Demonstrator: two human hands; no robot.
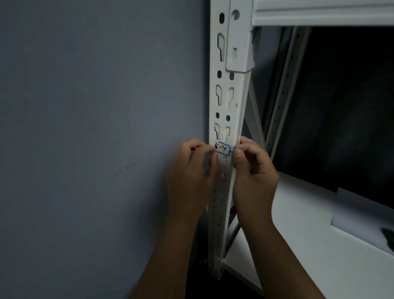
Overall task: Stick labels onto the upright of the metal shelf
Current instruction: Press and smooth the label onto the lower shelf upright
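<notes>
At the centre of the frame, a small white label [223,149] with a blue border and dark handwriting lies across the front face of the white perforated upright [226,105], just below a pair of keyhole slots. The left hand [191,177] pinches the label's left end with curled fingers, and the right hand [253,171] pinches its right end the same way, one hand on each side of the post. A white shelf board [313,223] runs toward the lower right, a ribbed white beam [325,2] crosses the upper right, and a grey-blue wall [85,133] fills the left half.
</notes>
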